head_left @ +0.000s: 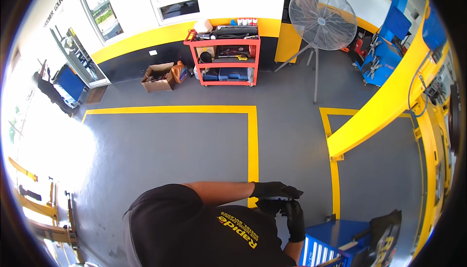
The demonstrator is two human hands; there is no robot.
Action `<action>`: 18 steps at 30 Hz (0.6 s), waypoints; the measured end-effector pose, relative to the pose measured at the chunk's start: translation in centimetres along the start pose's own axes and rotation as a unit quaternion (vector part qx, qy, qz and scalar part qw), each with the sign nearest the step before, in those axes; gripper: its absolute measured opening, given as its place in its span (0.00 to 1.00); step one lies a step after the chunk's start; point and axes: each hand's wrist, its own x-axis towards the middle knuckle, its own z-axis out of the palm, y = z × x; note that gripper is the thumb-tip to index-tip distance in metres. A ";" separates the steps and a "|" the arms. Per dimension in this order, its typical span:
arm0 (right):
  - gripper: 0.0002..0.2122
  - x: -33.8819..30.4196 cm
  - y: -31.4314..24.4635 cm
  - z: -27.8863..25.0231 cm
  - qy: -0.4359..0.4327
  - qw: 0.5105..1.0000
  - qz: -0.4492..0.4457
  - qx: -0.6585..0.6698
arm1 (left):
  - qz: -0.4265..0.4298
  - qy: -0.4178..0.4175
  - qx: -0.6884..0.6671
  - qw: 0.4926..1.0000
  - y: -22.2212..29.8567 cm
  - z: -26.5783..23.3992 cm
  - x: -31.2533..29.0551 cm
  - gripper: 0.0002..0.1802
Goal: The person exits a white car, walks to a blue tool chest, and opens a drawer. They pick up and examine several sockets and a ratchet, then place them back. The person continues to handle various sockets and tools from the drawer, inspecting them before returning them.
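Note:
Both of my hands wear black gloves and meet in front of my black shirt (194, 233). My left hand (277, 190) reaches rightward with its fingers stretched out together. Just below it, my right hand (293, 217) comes up from the lower edge, bent at the wrist. Its fingers point left beneath the left palm and seem to touch that glove. Between the two hands a small pale patch shows; I cannot make out what it is. The right fingertips blend with the dark left glove.
At lower right stands a blue tool cabinet (335, 230) with a black bag (386, 238) beside it. A yellow lift post (369, 131) rises on the right. Along the far wall are a red tool cart (223, 66), a cardboard box (158, 78) and a large stand fan (321, 21).

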 end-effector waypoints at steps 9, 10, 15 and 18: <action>0.15 26.5 -3.2 -11.0 -0.053 0.999 -0.004 -0.001 | 0.078 0.057 0.143 0.985 -4.1 -19.7 16.6 0.34; 0.15 29.8 -3.3 -13.0 -0.056 0.998 -0.007 -0.035 | 0.123 0.064 0.191 0.972 -3.1 -21.9 18.1 0.34; 0.14 46.9 -7.0 -21.5 -0.056 0.984 -0.085 -0.149 | 0.054 0.132 0.017 0.990 2.3 -32.3 25.2 0.33; 0.14 56.9 -7.4 -25.1 -0.064 0.993 -0.050 -0.084 | -0.056 0.170 -0.145 0.973 5.5 -38.1 27.7 0.30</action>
